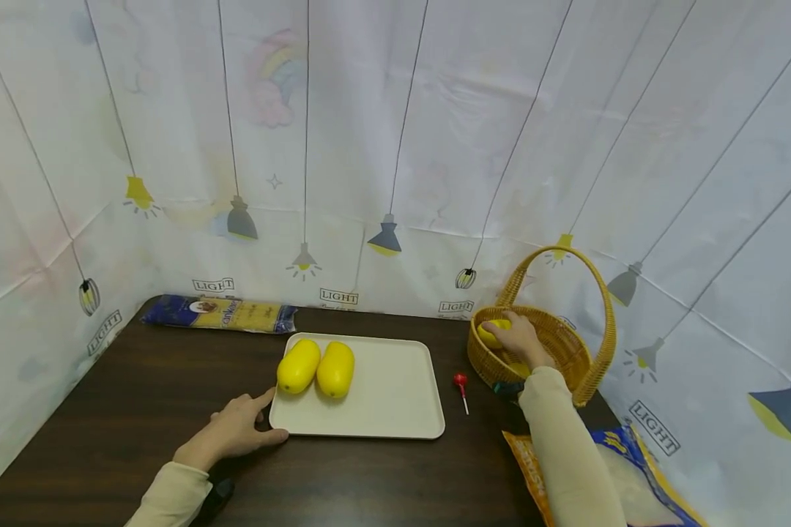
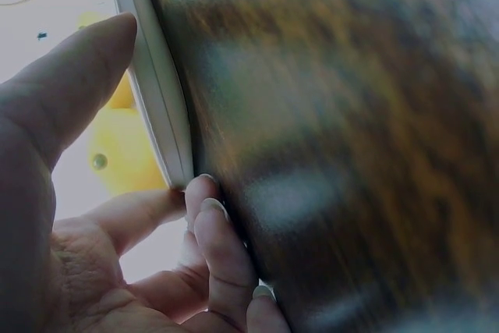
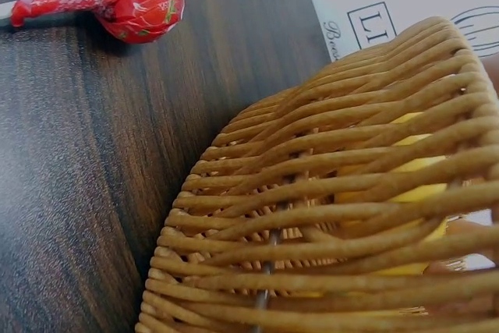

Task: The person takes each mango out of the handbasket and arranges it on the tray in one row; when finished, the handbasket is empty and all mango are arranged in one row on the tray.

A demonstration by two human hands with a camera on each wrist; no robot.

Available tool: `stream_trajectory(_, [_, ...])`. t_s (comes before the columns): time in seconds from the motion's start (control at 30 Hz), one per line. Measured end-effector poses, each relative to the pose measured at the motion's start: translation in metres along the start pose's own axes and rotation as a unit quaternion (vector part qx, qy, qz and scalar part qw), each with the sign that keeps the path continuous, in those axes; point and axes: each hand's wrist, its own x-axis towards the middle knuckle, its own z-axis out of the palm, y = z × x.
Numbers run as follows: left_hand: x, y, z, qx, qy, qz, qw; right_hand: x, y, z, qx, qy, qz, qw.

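A person's left hand rests at the left end of a cream tray, thumb and index finger set well apart and touching its rim; the other fingers bend loosely against the dark counter. Two yellow fruits lie side by side on the tray's left half.

The right hand reaches into a wicker basket, its fingers curved around another fruit; more yellow shows below that hand. In the right wrist view, the weave partly covers the fruit and hides most of the fingers. The basket's tall handle arches up on the right of the hand.

Between tray and basket lies a red lollipop. The right sleeve crosses over a blue-and-orange bag, covering part of it. A blue-and-yellow packet lies along the back, before a lamp-printed cloth.
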Motion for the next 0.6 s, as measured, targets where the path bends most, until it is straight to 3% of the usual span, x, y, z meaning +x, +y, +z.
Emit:
stream_trajectory(0.33, [0.000, 0.000, 0.000, -0.016, 0.001, -0.002, 0.9999, 0.006, 0.007, 0.003, -0.024, -0.011, 0.015, 0.9995])
stream_trajectory(0.6, [0.000, -0.001, 0.002, -0.021, 0.004, 0.001, 0.9998, 0.009, 0.012, 0.006, -0.036, -0.001, -0.007, 0.9993])
